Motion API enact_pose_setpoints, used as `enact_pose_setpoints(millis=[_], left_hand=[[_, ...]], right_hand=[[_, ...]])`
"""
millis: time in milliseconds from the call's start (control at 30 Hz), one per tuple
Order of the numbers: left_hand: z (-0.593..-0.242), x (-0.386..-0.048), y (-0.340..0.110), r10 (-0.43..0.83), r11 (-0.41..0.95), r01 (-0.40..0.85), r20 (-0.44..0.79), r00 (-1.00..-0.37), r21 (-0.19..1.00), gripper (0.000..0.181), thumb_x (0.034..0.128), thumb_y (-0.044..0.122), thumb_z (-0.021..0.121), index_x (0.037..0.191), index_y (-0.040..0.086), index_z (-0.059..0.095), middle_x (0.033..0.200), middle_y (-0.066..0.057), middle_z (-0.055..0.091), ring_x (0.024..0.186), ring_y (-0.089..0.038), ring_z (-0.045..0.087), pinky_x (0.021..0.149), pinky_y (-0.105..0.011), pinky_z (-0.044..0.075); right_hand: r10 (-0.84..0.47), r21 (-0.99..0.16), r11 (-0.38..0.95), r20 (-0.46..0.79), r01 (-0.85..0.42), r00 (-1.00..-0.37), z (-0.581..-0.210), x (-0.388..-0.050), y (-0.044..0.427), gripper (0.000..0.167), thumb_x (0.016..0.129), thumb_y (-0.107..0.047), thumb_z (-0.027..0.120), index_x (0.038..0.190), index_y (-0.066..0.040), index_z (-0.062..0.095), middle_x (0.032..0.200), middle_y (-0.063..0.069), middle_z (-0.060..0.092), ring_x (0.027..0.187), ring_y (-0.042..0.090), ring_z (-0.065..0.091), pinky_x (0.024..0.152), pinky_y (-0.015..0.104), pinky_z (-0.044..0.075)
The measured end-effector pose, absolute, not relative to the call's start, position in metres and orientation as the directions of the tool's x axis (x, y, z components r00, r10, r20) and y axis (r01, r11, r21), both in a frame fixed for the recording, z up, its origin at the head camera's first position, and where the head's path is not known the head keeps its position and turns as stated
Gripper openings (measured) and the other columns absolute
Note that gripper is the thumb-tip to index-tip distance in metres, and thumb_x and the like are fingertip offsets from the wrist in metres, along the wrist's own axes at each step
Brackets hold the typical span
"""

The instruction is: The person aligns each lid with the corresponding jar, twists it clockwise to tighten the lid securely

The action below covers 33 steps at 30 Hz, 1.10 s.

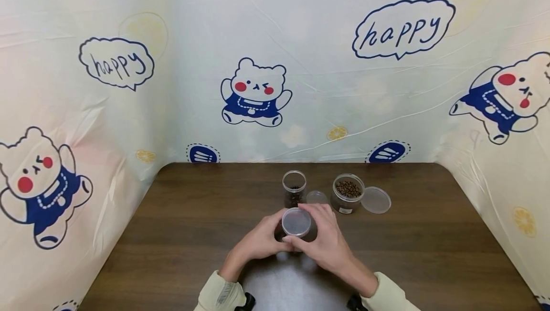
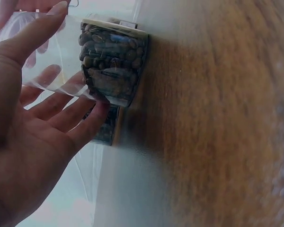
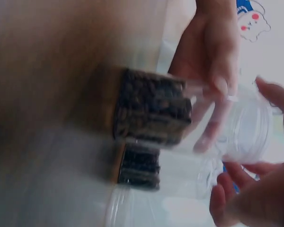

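A clear plastic jar [image 2: 61,52] holds dark brown coffee beans [image 2: 113,59] in its lower part and stands upright on the table. My left hand [image 1: 263,238] holds it round the side, thumb on one side and fingers on the other. On top sits a translucent round lid [image 1: 296,221]. My right hand [image 1: 330,240] grips this lid by its rim, between thumb and fingers. The right wrist view is blurred, but it shows the jar's beans [image 3: 151,109] and the right fingers [image 3: 229,182] around the lid end.
Just behind stands an open clear jar [image 1: 294,190] with some dark beans. To its right is a wider open jar [image 1: 347,196] of brown beans. A small lid [image 1: 316,197] and a larger lid [image 1: 376,200] lie beside them on the wooden table [image 1: 206,206]. A printed curtain [image 1: 318,101] surrounds the table.
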<state>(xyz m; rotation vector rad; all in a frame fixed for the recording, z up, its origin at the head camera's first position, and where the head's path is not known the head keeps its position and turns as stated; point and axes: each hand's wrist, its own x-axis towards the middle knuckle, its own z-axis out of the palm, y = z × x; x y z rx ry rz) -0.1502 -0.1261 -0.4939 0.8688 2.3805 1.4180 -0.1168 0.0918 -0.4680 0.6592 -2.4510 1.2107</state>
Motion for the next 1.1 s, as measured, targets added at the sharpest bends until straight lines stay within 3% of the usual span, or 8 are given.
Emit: enact_pose_setpoints(millis=[167, 333, 533, 833, 1100], left_hand=[[-0.494, -0.15, -0.124, 0.591, 0.369, 0.382, 0.103, -0.8, 0.848, 0.069, 0.0884, 0.032, 0.087, 0.148, 0.028, 0.052, 0.138, 0.002, 0.068, 0.125, -0.019, 0.066, 0.108, -0.036, 0.052], [-0.494, -0.149, -0.123, 0.577, 0.367, 0.359, 0.093, -0.812, 0.858, 0.073, 0.0828, 0.041, 0.091, 0.144, 0.039, 0.052, 0.135, 0.01, 0.069, 0.124, -0.014, 0.066, 0.108, -0.032, 0.051], [-0.495, -0.149, -0.124, 0.579, 0.37, 0.358, 0.09, -0.811, 0.857, 0.073, 0.082, 0.04, 0.092, 0.143, 0.038, 0.052, 0.133, 0.014, 0.068, 0.123, -0.012, 0.065, 0.108, -0.031, 0.051], [-0.494, -0.149, -0.123, 0.579, 0.357, 0.363, 0.101, -0.809, 0.861, 0.071, 0.0823, 0.04, 0.091, 0.142, 0.04, 0.053, 0.131, 0.019, 0.068, 0.12, -0.006, 0.065, 0.107, -0.03, 0.051], [-0.497, -0.15, -0.124, 0.582, 0.39, 0.384, 0.099, -0.807, 0.837, 0.071, 0.0873, 0.037, 0.087, 0.149, 0.033, 0.051, 0.137, 0.01, 0.067, 0.123, -0.011, 0.065, 0.107, -0.033, 0.051]], right_hand=[[-0.368, -0.698, 0.455, 0.418, -0.553, -0.831, -0.469, -0.126, 0.103, 0.083, 0.076, -0.033, 0.096, 0.147, -0.017, 0.057, 0.14, 0.003, 0.064, 0.124, 0.017, 0.051, 0.101, 0.038, 0.049], [-0.479, -0.769, 0.311, 0.382, -0.559, -0.791, -0.475, -0.141, 0.115, 0.078, 0.082, -0.025, 0.092, 0.15, -0.018, 0.055, 0.144, 0.004, 0.062, 0.123, 0.018, 0.056, 0.098, 0.031, 0.051], [-0.548, -0.794, 0.207, 0.389, -0.571, -0.741, -0.48, -0.15, 0.118, 0.071, 0.088, -0.022, 0.087, 0.151, -0.018, 0.056, 0.146, 0.007, 0.061, 0.122, 0.02, 0.059, 0.099, 0.027, 0.051], [-0.458, -0.757, 0.295, 0.424, -0.583, -0.781, -0.479, -0.14, 0.112, 0.069, 0.083, -0.026, 0.092, 0.144, -0.016, 0.061, 0.138, 0.001, 0.065, 0.117, 0.014, 0.056, 0.094, 0.028, 0.051], [-0.284, -0.737, 0.443, 0.424, -0.51, -0.86, -0.471, -0.117, 0.096, 0.069, 0.081, -0.031, 0.093, 0.14, -0.014, 0.061, 0.13, 0.0, 0.068, 0.113, 0.017, 0.059, 0.09, 0.029, 0.051]])
